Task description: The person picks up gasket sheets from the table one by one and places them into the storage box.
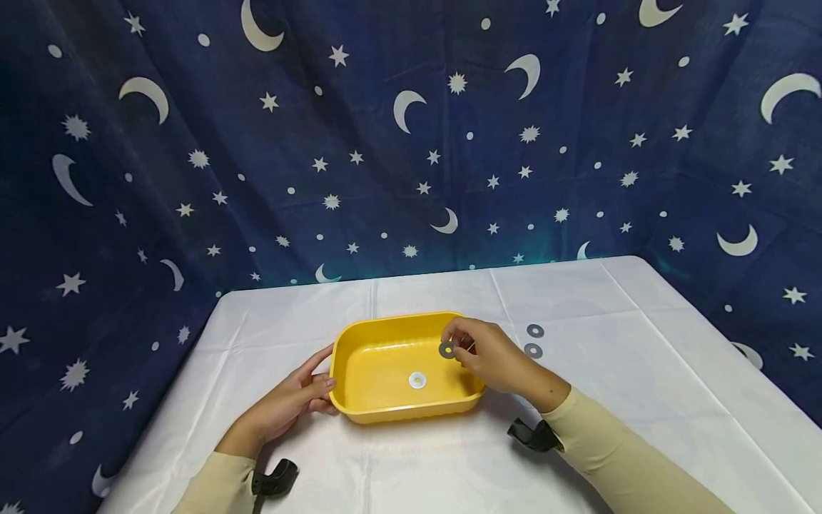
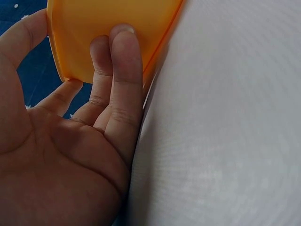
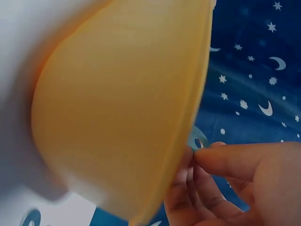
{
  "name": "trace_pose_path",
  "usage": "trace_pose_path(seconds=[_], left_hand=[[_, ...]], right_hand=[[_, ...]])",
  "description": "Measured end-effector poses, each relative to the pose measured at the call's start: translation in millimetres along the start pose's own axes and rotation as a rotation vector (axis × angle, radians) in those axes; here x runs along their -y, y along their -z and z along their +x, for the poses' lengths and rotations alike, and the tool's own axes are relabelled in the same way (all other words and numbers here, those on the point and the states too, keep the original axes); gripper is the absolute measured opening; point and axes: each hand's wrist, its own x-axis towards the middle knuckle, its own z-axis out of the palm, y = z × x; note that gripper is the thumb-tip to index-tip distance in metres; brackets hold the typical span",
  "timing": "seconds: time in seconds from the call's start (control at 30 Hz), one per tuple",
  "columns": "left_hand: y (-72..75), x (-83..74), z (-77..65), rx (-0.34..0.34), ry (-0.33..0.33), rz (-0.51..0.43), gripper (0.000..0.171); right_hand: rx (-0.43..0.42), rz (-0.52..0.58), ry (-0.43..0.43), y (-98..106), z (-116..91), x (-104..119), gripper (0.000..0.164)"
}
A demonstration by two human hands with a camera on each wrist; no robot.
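The grey washer point(image 1: 442, 350) is over the right part of the yellow basin point(image 1: 372, 371), at the fingertips of the right hand point(image 1: 491, 357). The relation that seems to matter is height: in the right wrist view it shows just past the basin's rim, partly hidden by it, so it appears to be clear of the floor. From this grip, the white washer point(image 1: 411, 380) lies to the left and nearer the person, flat on the basin floor. The basin's long axis runs left to right, its far edge slightly slanted.

The right hand pinches the grey washer between thumb and finger, its forearm reaching in over the right end. It is also the nearer hand to the two loose grey washers point(image 1: 529, 331) point(image 1: 527, 351) on the white tablecloth point(image 1: 398, 471). The left hand point(image 1: 289, 407) cups the left end, thumb at the rim, fingers curved against the outer wall.
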Motion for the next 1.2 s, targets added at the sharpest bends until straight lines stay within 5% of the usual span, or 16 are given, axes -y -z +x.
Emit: trace_pose_path(seconds=[0.73,1.2], left_hand=[[0.6,-0.6,1.6,-0.012,0.012,0.008,0.075],[0.9,-1.2,0.9,-0.013,0.011,0.005,0.075]], right_hand=[[0.117,-0.023,0.097,-48,21,9,0.017],[0.246,0.010,0.043,-66,33,10,0.013]])
